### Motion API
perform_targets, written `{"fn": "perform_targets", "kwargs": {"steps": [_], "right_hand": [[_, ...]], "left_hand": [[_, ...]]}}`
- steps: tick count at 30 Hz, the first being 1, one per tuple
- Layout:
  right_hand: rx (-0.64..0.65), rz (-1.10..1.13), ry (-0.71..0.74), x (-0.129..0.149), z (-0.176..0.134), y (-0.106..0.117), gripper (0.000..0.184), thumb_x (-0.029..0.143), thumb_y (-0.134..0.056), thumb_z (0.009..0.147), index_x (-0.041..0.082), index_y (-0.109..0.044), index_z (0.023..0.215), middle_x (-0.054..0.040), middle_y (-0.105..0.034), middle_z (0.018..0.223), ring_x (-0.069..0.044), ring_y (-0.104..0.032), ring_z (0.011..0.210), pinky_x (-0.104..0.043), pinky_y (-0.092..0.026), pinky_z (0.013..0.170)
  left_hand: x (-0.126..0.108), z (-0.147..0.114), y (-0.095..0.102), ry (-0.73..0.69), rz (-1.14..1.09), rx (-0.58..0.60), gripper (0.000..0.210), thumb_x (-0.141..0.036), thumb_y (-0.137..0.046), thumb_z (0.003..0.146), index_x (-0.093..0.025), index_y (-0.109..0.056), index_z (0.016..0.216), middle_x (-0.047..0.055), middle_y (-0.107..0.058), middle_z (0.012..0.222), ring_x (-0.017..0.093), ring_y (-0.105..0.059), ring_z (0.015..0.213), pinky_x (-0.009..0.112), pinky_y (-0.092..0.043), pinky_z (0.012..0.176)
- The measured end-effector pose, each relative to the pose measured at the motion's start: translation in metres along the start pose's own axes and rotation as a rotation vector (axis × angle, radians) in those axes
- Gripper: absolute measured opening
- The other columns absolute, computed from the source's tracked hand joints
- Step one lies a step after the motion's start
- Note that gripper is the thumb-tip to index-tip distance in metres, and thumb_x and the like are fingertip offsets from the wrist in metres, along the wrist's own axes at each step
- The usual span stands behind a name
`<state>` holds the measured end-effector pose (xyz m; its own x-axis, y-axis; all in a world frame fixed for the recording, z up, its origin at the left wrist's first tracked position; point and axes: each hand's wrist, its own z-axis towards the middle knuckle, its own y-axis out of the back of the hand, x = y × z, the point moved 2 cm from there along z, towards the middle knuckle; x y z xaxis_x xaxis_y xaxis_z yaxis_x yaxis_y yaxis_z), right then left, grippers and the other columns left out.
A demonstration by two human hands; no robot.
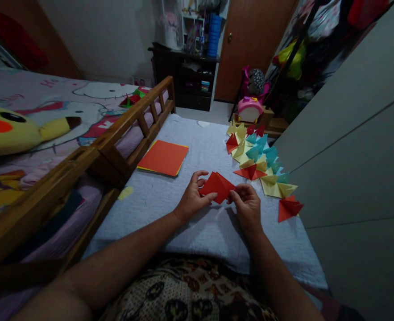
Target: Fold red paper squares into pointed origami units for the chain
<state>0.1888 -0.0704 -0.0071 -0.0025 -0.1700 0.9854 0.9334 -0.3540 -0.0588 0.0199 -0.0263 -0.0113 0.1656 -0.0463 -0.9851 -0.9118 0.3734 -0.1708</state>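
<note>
A partly folded red origami paper (218,187) is held up between both hands, just above the cloth-covered table. My left hand (197,194) pinches its left side, thumb in front and fingers behind. At the paper's right corner, my right hand (246,205) closes thumb and fingers on the edge. To the left lies a stack of square paper (165,157), red on top with yellow showing beneath. Along the right side stand several folded paper pieces in yellow (277,185), blue (259,149) and red (289,208).
A wooden bed rail (116,138) borders the table (203,142) on the left, with a yellow plush toy (12,129) on the bed beyond. A pale cabinet (360,156) rises at the right. Behind are a dark shelf (183,73) and a pink toy case (249,108).
</note>
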Motion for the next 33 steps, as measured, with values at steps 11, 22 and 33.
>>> {"fn": "perform_targets", "kwargs": {"steps": [11,22,33], "right_hand": [[-0.002,0.045,-0.003,-0.0011,-0.0006,-0.0008,0.024,0.033,-0.079,0.076,0.022,-0.059,0.084,0.0044,-0.065,0.069,-0.012,-0.062,0.055,-0.025,-0.052,0.051],[0.076,0.011,-0.007,-0.001,-0.0017,-0.0002,0.02,0.036,-0.077,0.076,0.022,-0.065,0.084,0.0025,-0.068,0.071,-0.013,-0.063,0.055,-0.026,-0.053,0.051],[0.127,0.042,-0.049,-0.0039,-0.0026,-0.0006,0.02,0.035,-0.077,0.077,0.022,-0.064,0.085,0.0024,-0.068,0.073,-0.014,-0.064,0.057,-0.027,-0.054,0.054]], "left_hand": [[0.006,0.0011,0.0,-0.114,-0.024,0.018,0.059,-0.017,-0.079,0.074,-0.029,-0.044,0.119,0.002,-0.058,0.113,0.018,-0.066,0.094,0.031,-0.057,0.078],[0.007,0.0032,0.0042,-0.088,-0.001,0.026,0.055,-0.02,-0.083,0.071,-0.025,-0.049,0.115,0.005,-0.065,0.107,0.02,-0.065,0.095,0.032,-0.053,0.081],[0.0033,0.0054,0.0069,-0.072,0.111,0.065,0.028,-0.029,-0.082,0.073,-0.016,-0.071,0.094,0.005,-0.066,0.086,0.017,-0.058,0.076,0.03,-0.048,0.068]]}}
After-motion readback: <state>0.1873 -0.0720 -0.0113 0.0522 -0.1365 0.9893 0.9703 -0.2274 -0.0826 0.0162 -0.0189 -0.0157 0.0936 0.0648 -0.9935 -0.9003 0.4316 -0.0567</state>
